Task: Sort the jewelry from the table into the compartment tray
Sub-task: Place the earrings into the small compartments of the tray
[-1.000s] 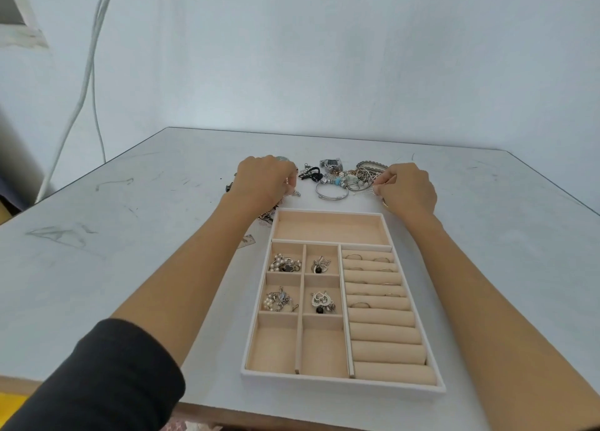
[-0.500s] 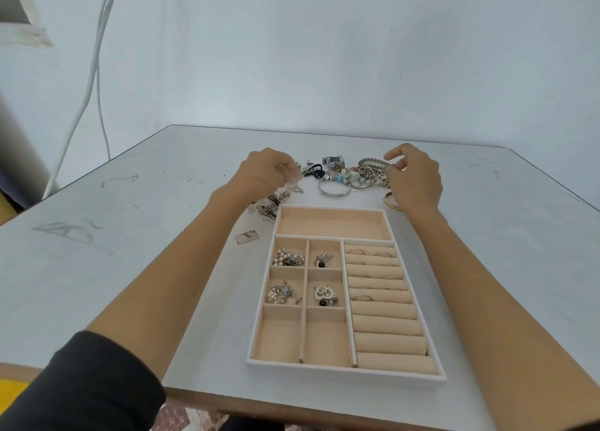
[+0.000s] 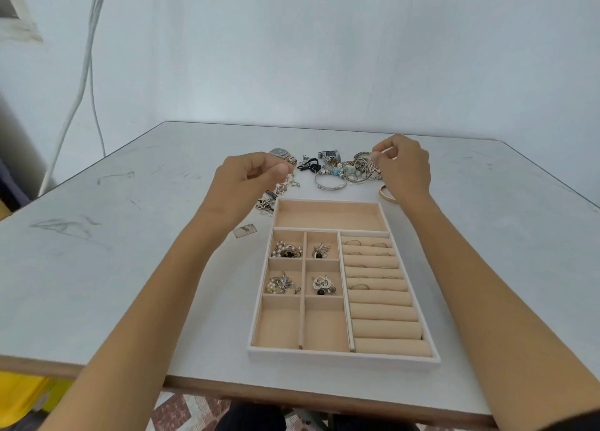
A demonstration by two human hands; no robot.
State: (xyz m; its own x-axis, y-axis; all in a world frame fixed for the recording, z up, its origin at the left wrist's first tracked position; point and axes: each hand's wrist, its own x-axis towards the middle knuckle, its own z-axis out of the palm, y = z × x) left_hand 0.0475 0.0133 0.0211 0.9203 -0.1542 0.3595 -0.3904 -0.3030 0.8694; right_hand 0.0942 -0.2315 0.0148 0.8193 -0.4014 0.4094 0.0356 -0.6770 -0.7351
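Head cam: L hand fingers curled above small metal bits, grasp unclear. R hand pinches thin silvery chains at tangled jewelry heap, on matte grey table just beyond rectangular beige-lined tray.

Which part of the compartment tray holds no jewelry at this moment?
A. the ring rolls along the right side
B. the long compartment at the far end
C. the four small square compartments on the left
B: the long far compartment of the tray shows only bare beige lining, whereas rings sit in the ring rolls and each small square holds a piece.
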